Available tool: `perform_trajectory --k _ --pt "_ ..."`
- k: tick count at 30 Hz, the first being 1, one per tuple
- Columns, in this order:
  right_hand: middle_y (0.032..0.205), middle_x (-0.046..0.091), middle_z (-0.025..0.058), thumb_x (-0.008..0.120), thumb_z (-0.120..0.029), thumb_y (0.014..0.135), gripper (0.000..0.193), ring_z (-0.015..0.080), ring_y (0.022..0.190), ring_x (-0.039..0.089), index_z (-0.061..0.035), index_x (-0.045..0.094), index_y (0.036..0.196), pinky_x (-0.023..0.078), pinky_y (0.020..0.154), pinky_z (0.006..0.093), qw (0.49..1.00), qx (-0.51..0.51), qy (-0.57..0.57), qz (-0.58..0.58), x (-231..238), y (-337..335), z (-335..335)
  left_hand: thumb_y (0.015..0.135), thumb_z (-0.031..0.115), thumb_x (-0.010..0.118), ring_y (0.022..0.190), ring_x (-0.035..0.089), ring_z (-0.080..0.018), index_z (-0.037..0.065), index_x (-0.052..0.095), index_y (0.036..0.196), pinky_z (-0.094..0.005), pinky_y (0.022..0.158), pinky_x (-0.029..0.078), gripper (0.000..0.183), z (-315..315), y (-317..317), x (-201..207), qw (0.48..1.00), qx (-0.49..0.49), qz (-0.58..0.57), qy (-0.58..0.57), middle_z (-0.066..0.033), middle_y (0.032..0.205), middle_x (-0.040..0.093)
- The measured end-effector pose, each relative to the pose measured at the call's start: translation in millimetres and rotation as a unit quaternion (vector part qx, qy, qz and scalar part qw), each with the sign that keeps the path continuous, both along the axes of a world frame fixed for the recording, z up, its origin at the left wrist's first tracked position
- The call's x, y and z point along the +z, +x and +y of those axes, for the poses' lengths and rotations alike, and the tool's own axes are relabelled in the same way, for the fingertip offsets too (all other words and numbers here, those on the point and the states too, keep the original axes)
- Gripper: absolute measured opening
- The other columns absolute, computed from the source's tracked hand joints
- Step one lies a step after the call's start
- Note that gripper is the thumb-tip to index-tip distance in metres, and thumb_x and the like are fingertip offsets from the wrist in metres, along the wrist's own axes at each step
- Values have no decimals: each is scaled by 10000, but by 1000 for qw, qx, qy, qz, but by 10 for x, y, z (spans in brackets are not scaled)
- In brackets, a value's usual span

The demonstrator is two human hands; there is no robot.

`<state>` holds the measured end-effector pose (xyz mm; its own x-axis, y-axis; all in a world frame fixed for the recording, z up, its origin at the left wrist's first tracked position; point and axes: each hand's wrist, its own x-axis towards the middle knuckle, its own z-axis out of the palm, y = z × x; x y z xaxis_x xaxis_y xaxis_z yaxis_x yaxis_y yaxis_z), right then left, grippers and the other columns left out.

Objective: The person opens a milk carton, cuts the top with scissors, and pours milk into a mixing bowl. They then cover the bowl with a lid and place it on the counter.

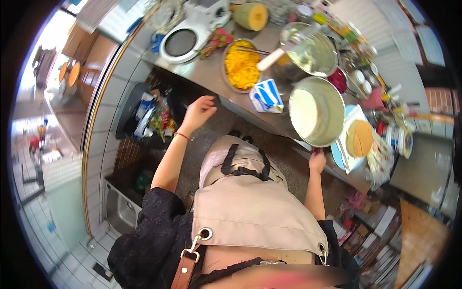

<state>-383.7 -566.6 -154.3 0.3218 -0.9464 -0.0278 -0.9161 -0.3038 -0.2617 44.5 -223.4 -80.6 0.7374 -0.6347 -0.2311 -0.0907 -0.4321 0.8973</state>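
My left hand (199,114) hangs in the air between the waste bin and the counter. Its fingers are loosely bent, with a gap to the thumb, and nothing shows in it. At the counter's front edge, my right hand (316,163) is closed around a dark reddish handle at the lower rim of a large metal pot (332,126). A pale, creamy liquid (306,110) lies toward the left inside that pot. Left of it stands a blue-and-white carton (267,96). Beyond the carton is a bowl of orange mash (242,67) with a metal utensil in it.
Behind the pot, a second metal pot (320,55) carries a spatula with a pale handle (272,59). A round brown item (359,138) rests on a board to the right. A white kitchen scale (180,45) and cut melon (251,17) stand far left. The bin (132,108) holds scraps.
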Motion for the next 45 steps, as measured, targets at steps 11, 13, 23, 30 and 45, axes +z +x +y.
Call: perform_trajectory --k 11,13,23,30,45 --pt "1278 552 262 566 -173 903 408 403 1088 590 11 574 1267 510 914 462 997 -1 5 82 90 105 229 688 151 802 1013 580 -348 113 540 1326 -408 877 482 691 -1681 -109 966 868 -374 -314 -85 -133 1058 569" --pt "1271 549 245 584 -146 883 382 397 1112 565 15 586 1229 499 926 455 997 21 -71 27 147 162 371 674 174 817 969 583 -346 76 611 1189 -413 845 485 563 -1622 -94 1021 857 -393 -331 -27 -128 1004 571" --pt "1444 416 292 786 -391 770 981 408 1317 445 41 268 1483 364 1096 432 832 310 239 -393 1109 1647 1374 584 171 890 913 650 -311 35 659 1044 -372 800 519 532 -1382 -632 1952 898 -308 -313 26 -113 972 656" --pt "1325 558 92 777 -219 851 714 219 1221 554 -19 365 1399 464 1021 374 449 158 595 -648 1342 2095 1531 614 251 901 964 649 -219 18 608 1221 -329 844 519 713 -1950 -816 2468 884 -357 -297 64 -132 1070 652" --pt "1378 520 81 640 -180 959 530 256 1255 543 -86 395 1420 507 989 489 240 43 695 -676 1625 1863 1469 755 211 760 869 651 -237 57 485 1212 -354 765 515 554 -2589 -905 2213 867 -449 -95 196 -135 948 652"
